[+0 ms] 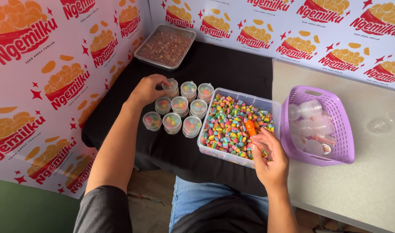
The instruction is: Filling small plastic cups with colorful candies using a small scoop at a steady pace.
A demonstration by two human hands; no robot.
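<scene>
My left hand (pixel 146 89) reaches out over the black cloth and grips a small clear lidded cup of colourful sweets (pixel 171 86) at the far left of a cluster of several such filled cups (pixel 180 113). My right hand (pixel 270 159) holds an orange scoop (pixel 250 128) at the near edge of a clear rectangular tub (pixel 270 104) full of striped rainbow sweets (pixel 232 125).
A purple plastic basket (pixel 340 129) holding empty clear cups and lids stands on the beige table to the right. A clear tray of brown snacks (pixel 165 45) lies at the back. Loose clear lids (pixel 377 125) rest far right. Printed banners wall the left and back.
</scene>
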